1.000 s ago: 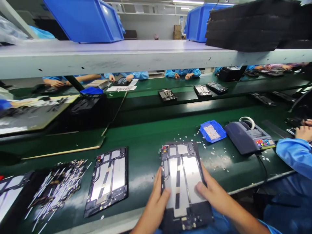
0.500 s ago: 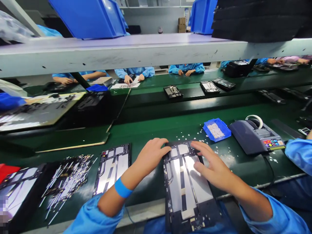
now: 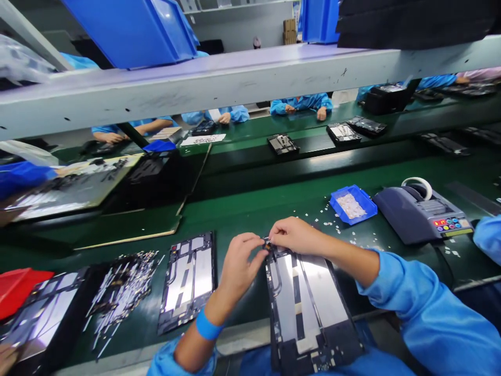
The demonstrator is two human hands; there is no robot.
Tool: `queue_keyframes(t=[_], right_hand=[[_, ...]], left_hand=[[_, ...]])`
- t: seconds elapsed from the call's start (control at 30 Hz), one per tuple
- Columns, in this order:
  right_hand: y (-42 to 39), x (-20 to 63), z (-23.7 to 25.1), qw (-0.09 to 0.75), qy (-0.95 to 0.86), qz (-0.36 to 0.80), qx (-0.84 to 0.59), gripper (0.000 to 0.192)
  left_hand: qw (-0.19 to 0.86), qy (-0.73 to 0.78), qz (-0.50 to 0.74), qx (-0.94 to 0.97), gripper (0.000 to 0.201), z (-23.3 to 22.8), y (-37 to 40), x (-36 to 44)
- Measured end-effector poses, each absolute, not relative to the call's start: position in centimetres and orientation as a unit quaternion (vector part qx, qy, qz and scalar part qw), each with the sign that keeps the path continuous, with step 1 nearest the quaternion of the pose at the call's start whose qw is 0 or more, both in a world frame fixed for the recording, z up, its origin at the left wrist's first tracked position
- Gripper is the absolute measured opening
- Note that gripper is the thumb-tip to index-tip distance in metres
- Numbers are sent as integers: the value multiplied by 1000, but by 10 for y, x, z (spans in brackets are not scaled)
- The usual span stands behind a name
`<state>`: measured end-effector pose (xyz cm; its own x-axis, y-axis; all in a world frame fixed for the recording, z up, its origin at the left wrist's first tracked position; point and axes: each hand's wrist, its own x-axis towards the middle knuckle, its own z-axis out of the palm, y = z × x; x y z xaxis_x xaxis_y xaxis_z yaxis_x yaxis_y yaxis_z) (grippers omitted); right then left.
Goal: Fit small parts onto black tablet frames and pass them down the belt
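An opened tablet (image 3: 287,282), with silver battery panels and dark board parts, lies in front of me, its lower end over the bench edge. At its upper left corner my left hand (image 3: 241,263) pinches thumb and forefinger around a tiny dark part I cannot make out. My right hand (image 3: 299,236) reaches across the tablet's top to the same corner, its fingertips pressed together there; what they hold is hidden. To the left lies a second opened tablet (image 3: 201,269), untouched by either hand.
A pile of thin strips (image 3: 123,295) lies left, near a red bin (image 3: 23,290). Beyond my right hand are a blue tray (image 3: 366,197) of small pale pieces, scattered bits and a tape dispenser (image 3: 403,214). A shelf (image 3: 235,86) crosses overhead; co-workers sit opposite.
My right hand has moved left from the tablet's upper right side to its upper left corner. The fingers of both hands have closed together there. The view has shifted slightly.
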<state>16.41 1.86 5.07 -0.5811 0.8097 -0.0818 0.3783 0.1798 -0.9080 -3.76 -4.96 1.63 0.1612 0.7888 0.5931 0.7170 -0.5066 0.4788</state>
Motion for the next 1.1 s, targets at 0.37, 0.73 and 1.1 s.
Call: queue_keyframes(t=[0.37,0.73,1.1], right_hand=[[-12,162,47,211,-840,208,-454,13],[-27,156,46,185,-842,202,-465,15],[7,231,64,285,-752,144,-576,12]], left_hand=[[298,646,393,583,21,31,-60,-8],[94,580,389,709,18,32,-77,-6],[417,620,420,515,16,29,-56,-8]])
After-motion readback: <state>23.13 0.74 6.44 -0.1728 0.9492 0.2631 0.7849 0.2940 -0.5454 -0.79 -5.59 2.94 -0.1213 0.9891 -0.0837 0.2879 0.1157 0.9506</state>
